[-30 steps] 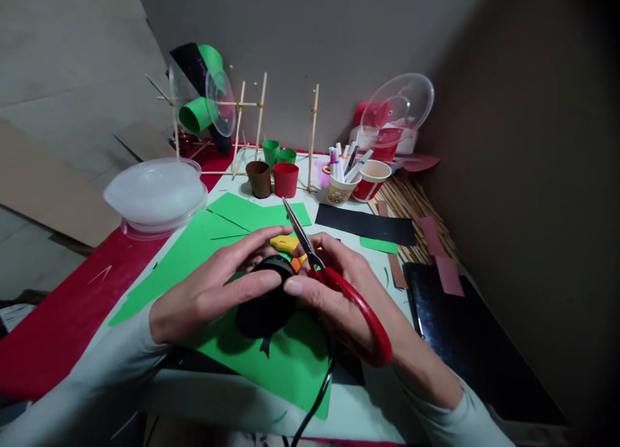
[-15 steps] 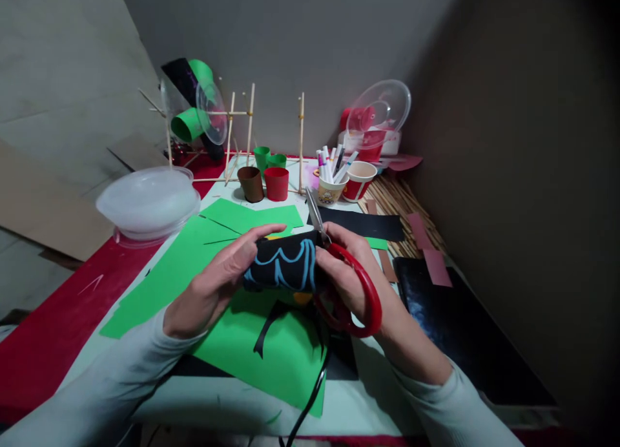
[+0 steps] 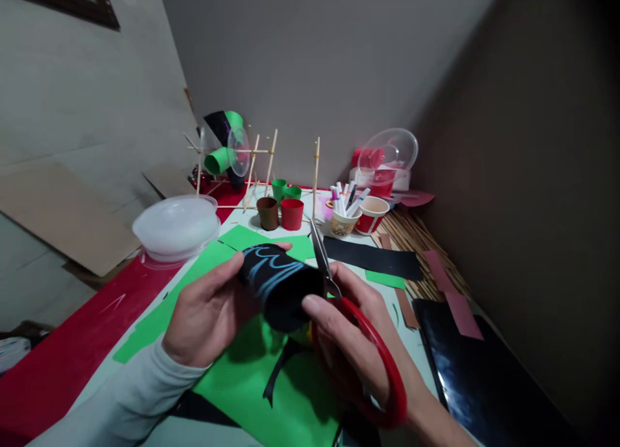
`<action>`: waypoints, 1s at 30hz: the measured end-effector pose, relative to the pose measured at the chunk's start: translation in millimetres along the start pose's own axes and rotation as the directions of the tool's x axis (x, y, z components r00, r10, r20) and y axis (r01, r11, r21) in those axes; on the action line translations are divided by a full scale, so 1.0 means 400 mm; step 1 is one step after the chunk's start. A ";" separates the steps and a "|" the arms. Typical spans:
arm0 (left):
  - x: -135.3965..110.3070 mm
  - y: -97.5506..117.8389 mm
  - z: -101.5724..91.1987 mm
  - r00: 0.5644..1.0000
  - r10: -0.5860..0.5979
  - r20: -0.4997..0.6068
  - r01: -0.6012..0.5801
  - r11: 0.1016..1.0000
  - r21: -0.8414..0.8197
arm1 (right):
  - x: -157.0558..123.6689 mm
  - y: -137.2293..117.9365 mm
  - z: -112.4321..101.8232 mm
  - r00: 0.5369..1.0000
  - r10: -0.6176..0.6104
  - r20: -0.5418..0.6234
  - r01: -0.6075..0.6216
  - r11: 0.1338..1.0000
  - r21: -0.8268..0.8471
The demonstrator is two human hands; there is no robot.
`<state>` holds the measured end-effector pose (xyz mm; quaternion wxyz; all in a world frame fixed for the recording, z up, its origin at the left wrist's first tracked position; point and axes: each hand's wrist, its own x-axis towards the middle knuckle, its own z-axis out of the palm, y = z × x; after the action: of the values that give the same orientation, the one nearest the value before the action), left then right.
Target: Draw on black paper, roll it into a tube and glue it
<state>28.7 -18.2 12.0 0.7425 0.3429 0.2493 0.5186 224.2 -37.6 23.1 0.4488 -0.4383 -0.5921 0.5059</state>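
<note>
A black paper tube with wavy blue lines is held up between both hands, its hollow end turned toward me and to the right. My left hand grips the tube's left end, thumb on the near side. Hooked in my right hand are red-handled scissors, blades pointing up and away. The right thumb rests at the rim of the tube's open end, so that hand holds both. Beneath lie green paper sheets and a narrow black paper scrap.
Behind stand a brown cup, a red cup, a cup of markers and a stick frame. Clear plastic lids sit at left. Thin sticks, a black strip and a glossy black panel lie at right.
The tube has turned so that its open end now faces me. The scissors have come closer with my right hand. My view has tilted upward and a little left.
</note>
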 end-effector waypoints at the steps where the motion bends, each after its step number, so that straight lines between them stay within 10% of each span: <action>1: 0.002 0.010 -0.004 1.000 -0.022 0.006 0.022 1.000 -0.020 | -0.004 -0.004 0.001 1.000 0.005 0.010 -0.005 1.000 0.021; 10: 0.011 0.024 -0.060 0.953 -0.079 0.293 0.151 0.961 -0.232 | 0.000 0.015 -0.014 0.988 -0.047 0.147 0.072 0.983 -0.169; 19: 0.018 0.052 -0.121 0.954 -0.066 0.293 0.144 0.957 -0.253 | -0.015 0.002 -0.005 0.921 0.055 0.385 -0.007 0.992 -0.127; 30: 0.003 0.054 -0.054 0.978 -0.179 0.109 0.199 0.955 -0.222 | -0.003 0.014 -0.002 0.986 -0.097 0.134 0.132 0.949 -0.285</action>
<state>0.5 -6.8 14.6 0.8337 0.2511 0.1861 0.4552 225.5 -37.9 17.7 0.3717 -0.4340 -0.7105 0.4108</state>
